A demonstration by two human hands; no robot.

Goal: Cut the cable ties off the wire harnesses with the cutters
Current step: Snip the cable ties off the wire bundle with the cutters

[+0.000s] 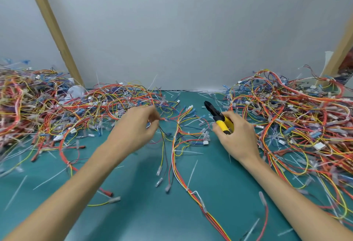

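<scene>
My left hand (136,126) pinches thin wires of a wire harness (176,145) that lies spread on the green mat between my hands, its red, yellow, white and black strands trailing toward me. My right hand (236,135) grips the yellow-handled cutters (219,117), whose black jaws point up and left, a little above the mat and to the right of the harness. The jaws touch no wire. A white cable tie (195,193) still wraps the harness bundle lower down.
A big heap of harnesses (47,106) fills the left side and another heap (296,116) the right. Cut white tie pieces (47,181) litter the green mat (145,221). A grey wall (181,30) with two wooden posts stands behind.
</scene>
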